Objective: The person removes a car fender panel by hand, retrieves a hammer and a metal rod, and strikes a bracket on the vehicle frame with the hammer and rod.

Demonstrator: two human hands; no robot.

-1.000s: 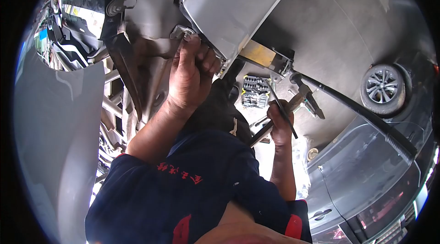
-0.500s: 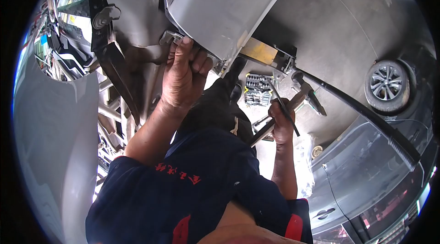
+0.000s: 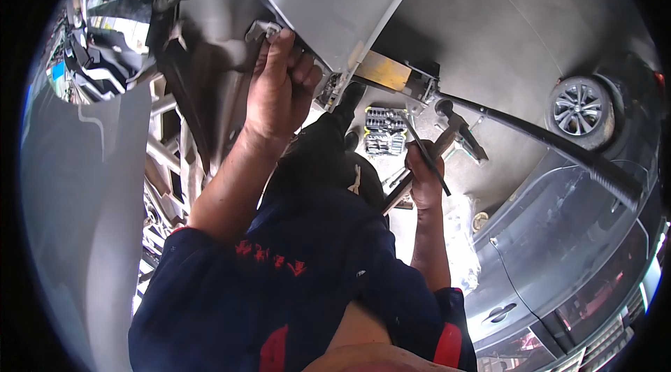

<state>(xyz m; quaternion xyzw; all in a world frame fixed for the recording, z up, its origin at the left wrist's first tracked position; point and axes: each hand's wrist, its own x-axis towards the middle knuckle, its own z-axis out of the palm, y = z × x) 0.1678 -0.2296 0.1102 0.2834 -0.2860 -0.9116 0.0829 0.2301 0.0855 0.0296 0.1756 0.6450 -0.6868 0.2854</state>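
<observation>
My left hand (image 3: 274, 96) is closed, with curled fingers and the thumb at a small metal bracket (image 3: 261, 30) beside the lower edge of a grey car panel (image 3: 335, 5). The palm side of its fingers is partly hidden. On the right, my right hand (image 3: 423, 171) wraps round a hammer (image 3: 451, 127) by the handle and also round a thin dark rod (image 3: 428, 155), which crosses the handle. The hammer's head points up and away from me.
A yellow block (image 3: 384, 71) adjoins a long black bar (image 3: 531, 136). On the floor lies a socket tool set (image 3: 385, 131). A wheel (image 3: 579, 108) and a dark grey car (image 3: 545, 239) are at right. Exposed metal framing (image 3: 164, 120) and a pale panel (image 3: 84, 211) stand at left.
The view has shifted slightly. My left hand stays at the bracket, with its thumb a little further along it. My right hand keeps the hammer and rod in much the same pose.
</observation>
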